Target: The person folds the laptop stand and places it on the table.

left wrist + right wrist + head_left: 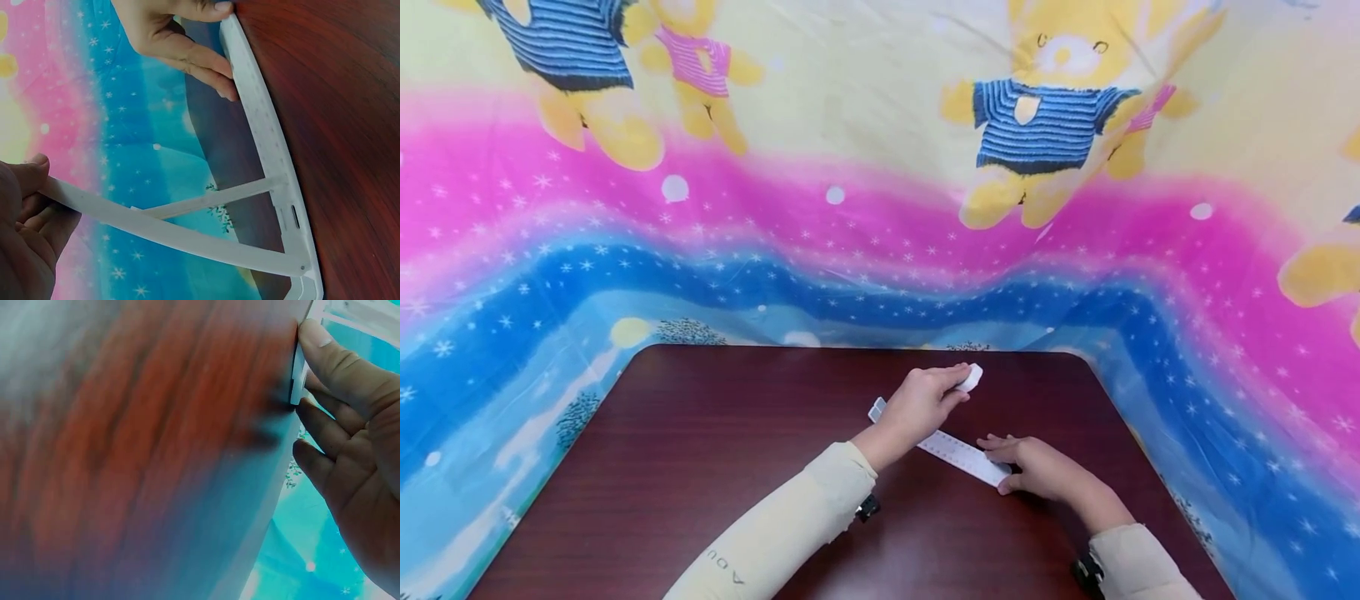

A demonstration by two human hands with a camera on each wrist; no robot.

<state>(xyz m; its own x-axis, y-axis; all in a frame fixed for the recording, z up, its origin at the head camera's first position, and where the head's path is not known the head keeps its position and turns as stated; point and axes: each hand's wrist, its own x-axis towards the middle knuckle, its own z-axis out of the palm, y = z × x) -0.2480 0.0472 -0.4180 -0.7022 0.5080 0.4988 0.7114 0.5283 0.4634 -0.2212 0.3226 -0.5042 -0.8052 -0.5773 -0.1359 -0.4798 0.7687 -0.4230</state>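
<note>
A white hinged device stands on the table, with a long flat base (966, 458) marked by rows of small reddish dots. From one end of the base a slim white arm (156, 231) rises at a slant, and a thinner strut (212, 199) joins the two. My left hand (921, 404) grips the raised free end (972, 378) of the arm. At the base's other end my right hand (1041, 471) holds it by the edges, thumb on one side and fingers on the other. The left forearm hides part of the base in the head view.
The dark red-brown wooden table (700, 450) has rounded far corners. Behind and beside it hangs a cloth (850, 208) with cartoon bears and snowflakes. Small black wrist devices (868, 507) show at both cream sleeves.
</note>
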